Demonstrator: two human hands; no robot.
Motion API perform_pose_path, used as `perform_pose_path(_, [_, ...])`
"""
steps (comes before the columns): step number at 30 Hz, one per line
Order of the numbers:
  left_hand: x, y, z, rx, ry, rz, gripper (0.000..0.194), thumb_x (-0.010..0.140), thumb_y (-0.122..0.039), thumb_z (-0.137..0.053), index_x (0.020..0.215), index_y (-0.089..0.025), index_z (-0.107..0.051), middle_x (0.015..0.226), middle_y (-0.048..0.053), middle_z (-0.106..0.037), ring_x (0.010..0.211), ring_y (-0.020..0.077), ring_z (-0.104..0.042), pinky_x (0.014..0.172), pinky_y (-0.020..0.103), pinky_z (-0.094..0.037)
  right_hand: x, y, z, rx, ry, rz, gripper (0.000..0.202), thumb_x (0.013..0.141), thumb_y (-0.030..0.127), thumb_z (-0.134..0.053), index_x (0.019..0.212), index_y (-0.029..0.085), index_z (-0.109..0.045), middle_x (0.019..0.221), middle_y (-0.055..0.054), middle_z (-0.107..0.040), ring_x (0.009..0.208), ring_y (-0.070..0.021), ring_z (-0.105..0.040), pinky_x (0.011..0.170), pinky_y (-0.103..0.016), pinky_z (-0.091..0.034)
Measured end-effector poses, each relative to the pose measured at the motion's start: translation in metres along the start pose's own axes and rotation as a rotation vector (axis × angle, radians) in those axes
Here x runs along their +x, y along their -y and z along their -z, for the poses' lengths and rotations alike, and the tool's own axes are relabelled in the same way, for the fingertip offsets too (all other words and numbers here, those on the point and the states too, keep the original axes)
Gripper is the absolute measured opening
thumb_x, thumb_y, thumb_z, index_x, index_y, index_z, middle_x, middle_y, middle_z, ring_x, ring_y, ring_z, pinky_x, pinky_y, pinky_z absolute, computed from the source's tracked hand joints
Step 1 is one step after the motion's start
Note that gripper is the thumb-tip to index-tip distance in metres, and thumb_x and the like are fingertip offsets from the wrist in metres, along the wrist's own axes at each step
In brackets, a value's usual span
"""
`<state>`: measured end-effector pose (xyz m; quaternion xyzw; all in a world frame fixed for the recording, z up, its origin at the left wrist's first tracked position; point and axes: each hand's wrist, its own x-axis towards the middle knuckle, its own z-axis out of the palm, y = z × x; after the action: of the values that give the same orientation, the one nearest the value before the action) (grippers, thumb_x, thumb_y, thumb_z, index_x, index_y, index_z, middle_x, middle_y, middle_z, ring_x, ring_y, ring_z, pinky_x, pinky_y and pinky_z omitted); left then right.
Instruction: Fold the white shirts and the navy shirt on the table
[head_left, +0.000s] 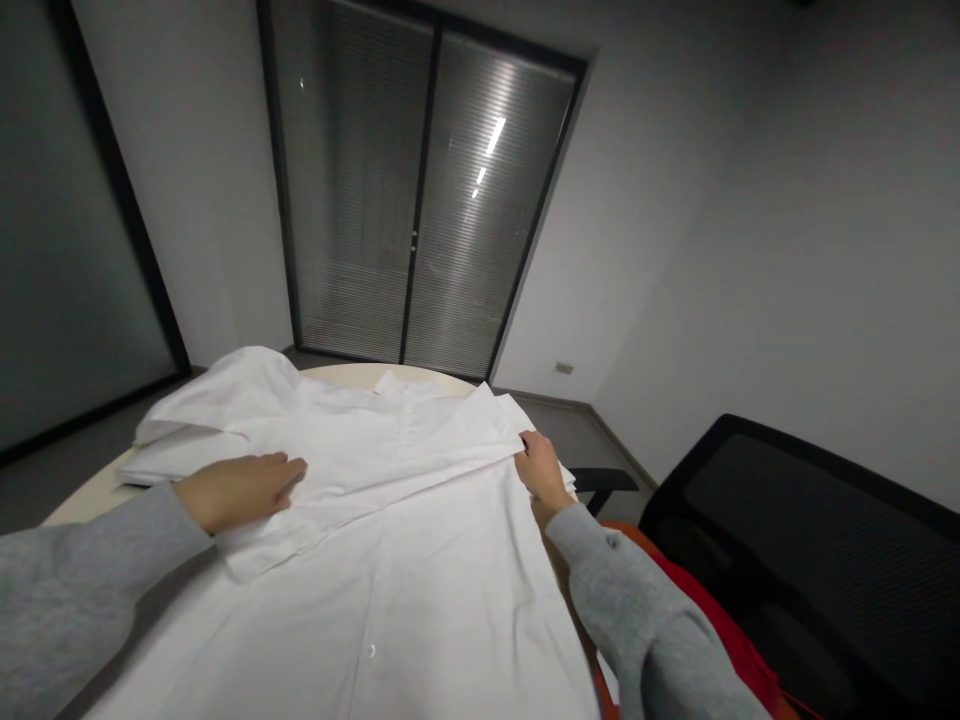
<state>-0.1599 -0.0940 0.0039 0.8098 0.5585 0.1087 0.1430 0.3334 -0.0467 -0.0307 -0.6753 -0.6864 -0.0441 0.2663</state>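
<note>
A white shirt (390, 560) is spread flat across the lower centre of the frame, on a pale round table (82, 495) whose edge shows at the left; its collar lies toward the middle of the frame, and a folded sleeve crosses it from centre left to centre right; a small button is seen low on the front panel. The left hand (240, 490) is laid palm down on the folded sleeve at centre left, fingers held together and stretched flat on the cloth; the right hand (541, 470) is placed at the shirt's right edge, just right of centre, its fingers curled and pinching the fold of fabric there; both arms are covered by grey sleeves. A black mesh chair (795, 560) is seen at the lower right, with red cloth (712, 620) beside the right forearm; a dark-framed door with blinds (420, 200) fills the upper centre.
</note>
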Motion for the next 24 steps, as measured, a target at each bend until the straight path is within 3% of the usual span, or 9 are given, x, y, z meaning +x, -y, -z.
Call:
perform_pose_path(2, [0.007, -0.031, 0.006, 0.248, -0.038, -0.073, 0.036, 0.083, -0.033, -0.066, 0.113, -0.014, -0.073, 0.107, 0.018, -0.071, 0.096, 0.0364, -0.067, 0.086, 0.044, -0.048, -0.002, 0.003, 0.004, 0.012, 0.003, 0.016, 0.036, 0.089, 0.014, -0.046, 0.118, 0.015, -0.069, 0.116, -0.013, -0.071, 0.111, -0.0242, -0.061, 0.099, -0.033, -0.043])
perform_pose_path(4, [0.017, -0.068, 0.004, 0.347, -0.070, -0.204, 0.046, 0.095, -0.041, -0.057, 0.132, -0.016, -0.067, 0.131, 0.020, -0.067, 0.119, 0.0392, -0.062, 0.100, 0.050, -0.045, -0.003, 0.006, 0.011, 0.024, 0.006, 0.041, 0.045, 0.088, 0.013, -0.045, 0.129, 0.014, -0.064, 0.124, -0.013, -0.070, 0.116, -0.0245, -0.060, 0.103, -0.033, -0.042])
perform_pose_path(6, [0.025, -0.096, -0.013, 0.292, -0.025, -0.343, 0.054, 0.102, -0.050, -0.049, 0.148, -0.022, -0.057, 0.153, 0.016, -0.056, 0.139, 0.0365, -0.051, 0.115, 0.052, -0.035, -0.006, 0.012, 0.023, 0.028, 0.001, 0.069, 0.056, 0.085, 0.011, -0.045, 0.140, 0.014, -0.057, 0.136, -0.014, -0.065, 0.124, -0.0249, -0.057, 0.107, -0.036, -0.041])
perform_pose_path(8, [0.029, -0.108, -0.040, 0.233, 0.044, -0.407, 0.060, 0.104, -0.057, -0.045, 0.156, -0.028, -0.048, 0.164, 0.012, -0.043, 0.151, 0.0341, -0.038, 0.123, 0.053, -0.025, -0.010, 0.025, 0.036, 0.022, -0.011, 0.110, 0.065, 0.081, 0.011, -0.047, 0.146, 0.015, -0.052, 0.148, -0.013, -0.057, 0.133, -0.0264, -0.051, 0.111, -0.039, -0.039])
perform_pose_path(11, [0.030, -0.103, -0.079, 0.194, 0.072, -0.415, 0.063, 0.106, -0.060, -0.036, 0.162, -0.030, -0.037, 0.170, 0.009, -0.031, 0.157, 0.0330, -0.026, 0.126, 0.056, -0.018, -0.019, 0.056, 0.049, 0.000, 0.003, 0.248, 0.065, 0.085, 0.018, -0.052, 0.151, 0.022, -0.049, 0.160, -0.009, -0.047, 0.145, -0.0279, -0.040, 0.119, -0.044, -0.030])
perform_pose_path(14, [0.027, -0.094, -0.092, 0.190, 0.042, -0.433, 0.063, 0.107, -0.060, -0.033, 0.163, -0.032, -0.033, 0.171, 0.007, -0.029, 0.158, 0.0318, -0.024, 0.126, 0.055, -0.017, -0.022, 0.086, 0.045, -0.096, 0.091, 0.489, 0.060, 0.098, 0.037, -0.053, 0.156, 0.025, -0.044, 0.165, -0.008, -0.040, 0.153, -0.0283, -0.030, 0.127, -0.048, -0.015])
perform_pose_path(17, [0.019, -0.098, -0.081, 0.229, -0.028, -0.494, 0.053, 0.107, -0.052, -0.042, 0.155, -0.032, -0.047, 0.168, 0.006, -0.038, 0.154, 0.0316, -0.032, 0.125, 0.054, -0.019, -0.019, 0.095, 0.028, -0.181, 0.213, 0.581, 0.055, 0.104, 0.051, -0.049, 0.153, 0.027, -0.049, 0.163, -0.008, -0.044, 0.154, -0.0292, -0.030, 0.129, -0.051, -0.008])
perform_pose_path(20, [0.005, -0.105, -0.063, 0.268, -0.110, -0.549, 0.036, 0.104, -0.035, -0.049, 0.138, -0.028, -0.061, 0.158, 0.007, -0.052, 0.141, 0.0297, -0.047, 0.120, 0.050, -0.028, -0.016, 0.083, 0.011, -0.180, 0.270, 0.544, 0.046, 0.105, 0.048, -0.049, 0.144, 0.026, -0.058, 0.150, -0.008, -0.059, 0.146, -0.0285, -0.044, 0.126, -0.053, -0.017])
perform_pose_path(24, [-0.021, -0.094, -0.048, 0.332, -0.192, -0.381, 0.021, 0.100, -0.027, -0.053, 0.114, -0.023, -0.069, 0.130, 0.011, -0.066, 0.118, 0.0304, -0.057, 0.101, 0.047, -0.040, -0.022, 0.068, -0.001, -0.151, 0.252, 0.528, 0.045, 0.105, 0.040, -0.051, 0.147, 0.025, -0.055, 0.149, -0.010, -0.060, 0.144, -0.0274, -0.045, 0.126, -0.052, -0.017])
